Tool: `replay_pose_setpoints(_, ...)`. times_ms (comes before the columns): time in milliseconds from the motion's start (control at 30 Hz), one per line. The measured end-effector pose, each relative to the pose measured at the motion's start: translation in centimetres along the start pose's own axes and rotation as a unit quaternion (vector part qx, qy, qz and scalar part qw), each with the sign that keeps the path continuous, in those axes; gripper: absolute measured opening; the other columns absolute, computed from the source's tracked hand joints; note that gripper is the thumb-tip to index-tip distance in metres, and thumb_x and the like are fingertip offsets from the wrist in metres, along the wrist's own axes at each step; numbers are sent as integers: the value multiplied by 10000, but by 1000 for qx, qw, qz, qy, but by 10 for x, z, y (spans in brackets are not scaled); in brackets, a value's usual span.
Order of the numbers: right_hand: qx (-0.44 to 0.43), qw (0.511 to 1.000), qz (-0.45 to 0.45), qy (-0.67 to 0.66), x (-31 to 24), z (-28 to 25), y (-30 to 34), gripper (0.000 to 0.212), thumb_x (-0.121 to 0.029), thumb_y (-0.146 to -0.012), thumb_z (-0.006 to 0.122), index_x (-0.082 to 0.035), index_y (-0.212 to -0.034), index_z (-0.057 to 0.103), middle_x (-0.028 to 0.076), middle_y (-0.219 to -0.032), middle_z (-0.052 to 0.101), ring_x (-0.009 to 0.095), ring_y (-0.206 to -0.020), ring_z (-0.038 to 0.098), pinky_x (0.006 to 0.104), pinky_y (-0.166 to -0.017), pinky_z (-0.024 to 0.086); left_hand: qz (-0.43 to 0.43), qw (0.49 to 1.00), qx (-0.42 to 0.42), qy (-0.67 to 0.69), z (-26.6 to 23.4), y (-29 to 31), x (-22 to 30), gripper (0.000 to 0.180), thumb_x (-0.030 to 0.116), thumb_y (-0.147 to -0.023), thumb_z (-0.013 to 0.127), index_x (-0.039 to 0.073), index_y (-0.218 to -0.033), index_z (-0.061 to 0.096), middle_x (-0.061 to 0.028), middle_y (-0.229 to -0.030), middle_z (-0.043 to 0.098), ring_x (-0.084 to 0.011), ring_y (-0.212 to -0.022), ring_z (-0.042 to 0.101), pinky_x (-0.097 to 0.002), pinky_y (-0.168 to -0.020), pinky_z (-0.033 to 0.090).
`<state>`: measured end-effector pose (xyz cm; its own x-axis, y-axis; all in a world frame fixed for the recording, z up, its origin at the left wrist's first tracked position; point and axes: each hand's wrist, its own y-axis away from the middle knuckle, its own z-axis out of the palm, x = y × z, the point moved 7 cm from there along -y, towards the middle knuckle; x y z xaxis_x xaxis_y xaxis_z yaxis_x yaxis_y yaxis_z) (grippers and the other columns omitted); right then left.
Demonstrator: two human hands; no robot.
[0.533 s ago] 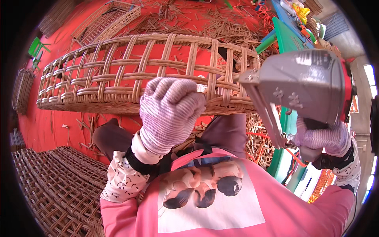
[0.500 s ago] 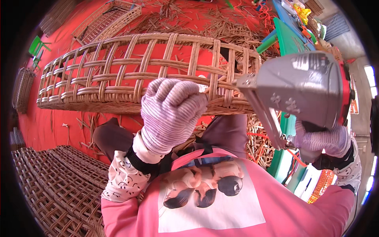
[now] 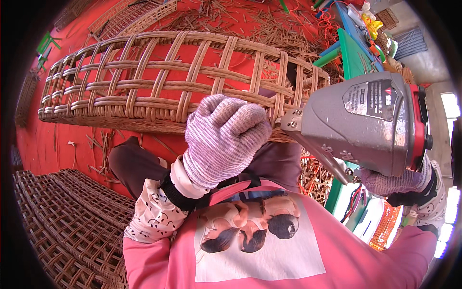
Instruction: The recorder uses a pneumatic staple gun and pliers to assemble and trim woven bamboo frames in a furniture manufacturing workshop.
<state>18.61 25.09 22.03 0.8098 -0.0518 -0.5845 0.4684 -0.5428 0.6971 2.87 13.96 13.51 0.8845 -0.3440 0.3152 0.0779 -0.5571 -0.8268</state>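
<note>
A long brown woven wicker panel point(image 3: 154, 81) with an open lattice lies across my front, over my lap. My left hand point(image 3: 225, 137), in a striped lilac glove, is closed round its near edge right of the middle. In my right hand point(image 3: 399, 179), gloved alike, is a grey air stapler point(image 3: 358, 123) with a red and black end cap. The stapler's nose touches or nearly touches the panel's lower edge close to its right end, just right of my left hand. Its body hides part of my right fingers.
Several brown wicker pieces point(image 3: 72, 226) lie stacked at lower left. Another lattice frame point(image 3: 134, 21) rests on the red floor point(image 3: 36, 149) at the back. Cut cane scraps point(image 3: 250, 24) are strewn about. A green board point(image 3: 355, 55) stands at right, with red cords point(image 3: 327, 29) behind.
The wicker panel has shifted and turned slightly. My left hand has moved a little right on it. The stapler has tilted, with its nose slightly lower and farther left.
</note>
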Motion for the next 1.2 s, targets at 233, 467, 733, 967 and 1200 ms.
replay_pose_setpoints(233,23,1000,14,4,-24,7,11,278,-22,-696,679,-4,-939,545,22,-609,497,117,-455,474,274,-431,411,-32,999,-31,4,8,1,-4,211,121,-509,710,151,-690,605,13,-774,559,-200,-685,549,-353,-598,428)
replay_pose_setpoints(467,-6,1000,26,-11,-26,17,5,246,-14,-701,673,-8,-913,550,17,-602,492,113,-446,465,268,-419,398,-47,998,34,-6,-8,5,-7,198,137,-585,717,138,-753,610,-3,-811,561,-210,-716,550,-351,-623,439)
replay_pose_setpoints(733,71,990,40,-112,44,-23,20,189,2,-612,680,-28,-741,544,-4,-611,477,80,-553,468,248,-505,380,-127,991,-44,-8,-6,-13,-11,137,140,-622,705,116,-698,593,-28,-730,560,-246,-707,562,-363,-631,452)
replay_pose_setpoints(967,275,959,-66,29,156,-101,-23,170,-92,-671,613,-11,-805,547,24,-605,541,111,-531,527,258,-510,427,-189,973,-119,-49,5,-28,-34,151,246,-666,697,124,-684,609,-51,-712,575,-272,-717,575,-380,-620,458)
replay_pose_setpoints(1200,466,821,-12,330,376,-194,-98,745,-89,-625,592,-6,-1306,302,226,-1175,508,358,-1100,486,384,-925,376,-158,983,-97,-9,-26,-19,-43,282,275,-636,737,126,-841,613,-40,-866,589,-239,-780,585,-349,-661,480)
